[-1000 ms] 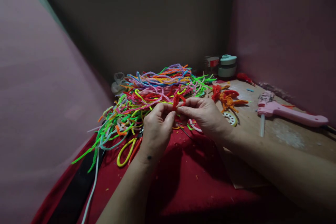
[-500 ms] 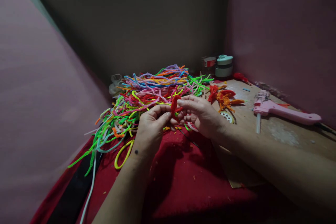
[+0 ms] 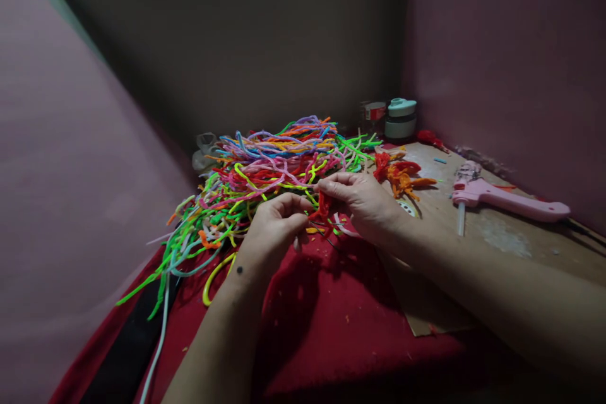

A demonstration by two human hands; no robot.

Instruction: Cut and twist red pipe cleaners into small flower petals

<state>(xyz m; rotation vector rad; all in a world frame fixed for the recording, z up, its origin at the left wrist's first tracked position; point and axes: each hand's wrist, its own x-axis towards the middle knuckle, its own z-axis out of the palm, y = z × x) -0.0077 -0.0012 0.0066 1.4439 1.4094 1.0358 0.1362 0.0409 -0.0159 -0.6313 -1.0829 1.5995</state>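
A bent red pipe cleaner (image 3: 324,207) hangs between my two hands, above the red cloth. My right hand (image 3: 367,203) pinches its upper part between thumb and fingertips. The fingers of my left hand (image 3: 277,224) are closed at its lower left end; the exact spot they grip is partly hidden. Right behind my hands spreads a large heap of pipe cleaners (image 3: 265,167) in many colours. A red and orange piece of twisted pipe cleaners (image 3: 402,175) lies beyond my right wrist.
A pink glue gun (image 3: 514,199) with a clear glue stick rests on the brown board (image 3: 445,252) at right. A yellow-handled tool (image 3: 211,284) is partly behind my left wrist. Farther back are a green-lidded container (image 3: 401,118) and a jar (image 3: 374,112). A white cord (image 3: 158,350) runs down the left.
The red loop that stood upright between my fingers is now pulled into a lower, bunched shape. My hands have moved slightly apart, and the view has shifted a little.
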